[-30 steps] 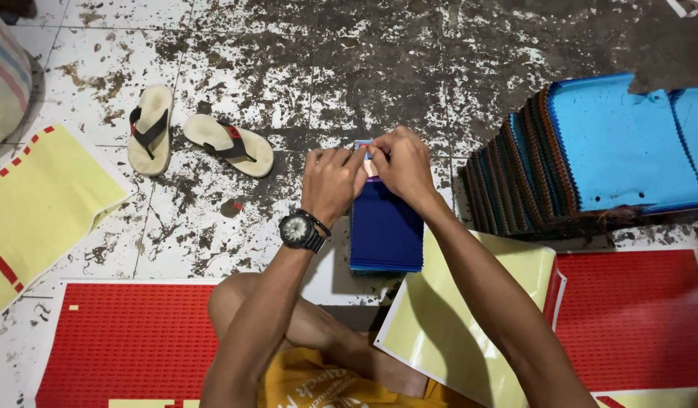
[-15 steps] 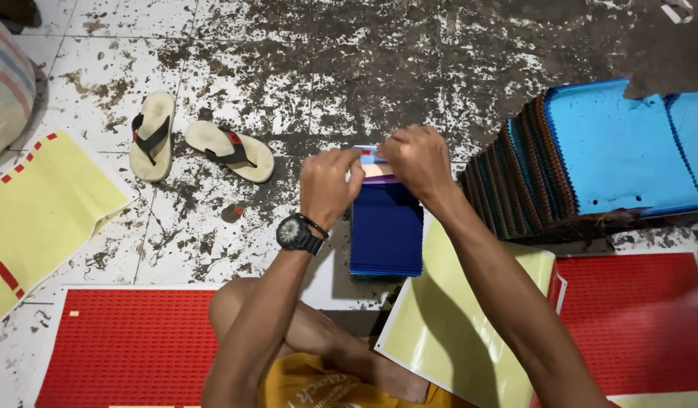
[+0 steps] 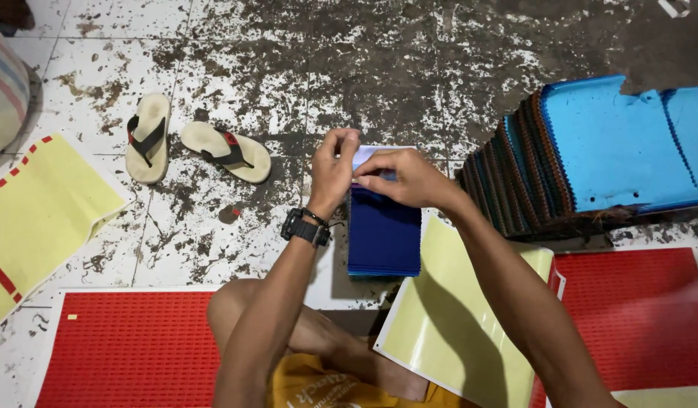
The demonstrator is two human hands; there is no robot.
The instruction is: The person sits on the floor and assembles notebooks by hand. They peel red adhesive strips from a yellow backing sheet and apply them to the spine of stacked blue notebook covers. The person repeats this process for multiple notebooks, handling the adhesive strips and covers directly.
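Observation:
A stack of dark blue fabric swatches [image 3: 384,238] lies on the stained floor in front of me. My left hand [image 3: 331,170], with a black watch on the wrist, pinches a small white label strip [image 3: 364,155] at the stack's far end. My right hand [image 3: 405,180] presses on that same top edge, fingers curled over the strip. Both hands meet above the stack's top edge.
A fanned pile of fabric swatches topped by bright blue sheets [image 3: 591,159] sits at the right. Yellow sheets [image 3: 39,215] [image 3: 462,325] lie left and near my knee. Red perforated sheets [image 3: 130,347] [image 3: 636,317] flank me. Two sandals [image 3: 148,136] [image 3: 228,151] lie at upper left.
My left hand has lifted slightly and drawn the white strip up off the stack's top edge. My right hand stays pressed on the swatches.

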